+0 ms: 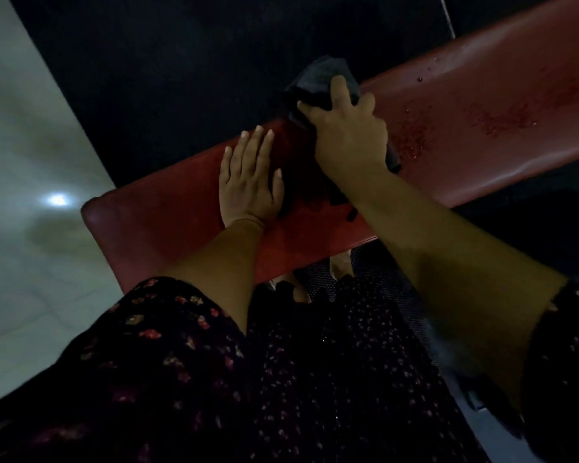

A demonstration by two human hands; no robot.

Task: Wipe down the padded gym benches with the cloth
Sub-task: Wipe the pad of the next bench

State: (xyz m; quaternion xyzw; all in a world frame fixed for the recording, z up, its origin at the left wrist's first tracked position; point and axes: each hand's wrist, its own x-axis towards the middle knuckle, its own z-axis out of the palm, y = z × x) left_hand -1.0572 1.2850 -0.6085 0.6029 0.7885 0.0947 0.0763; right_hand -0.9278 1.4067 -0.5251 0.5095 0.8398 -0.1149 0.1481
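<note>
A long red padded bench point(154, 222) runs from lower left to upper right across the head view. Water droplets speckle its pad to the right of my hands. My right hand point(348, 135) grips a dark grey cloth point(321, 78) and holds it against the pad's far edge. My left hand point(248, 178) lies flat on the pad just left of it, fingers straight. Part of the cloth is hidden under my right hand and wrist.
A black rubber floor point(198, 61) lies beyond the bench. Pale tiles point(20, 162) with a light glare are at the left. My dark floral dress point(214, 379) fills the foreground, and my feet point(340, 269) show beneath the bench's near edge.
</note>
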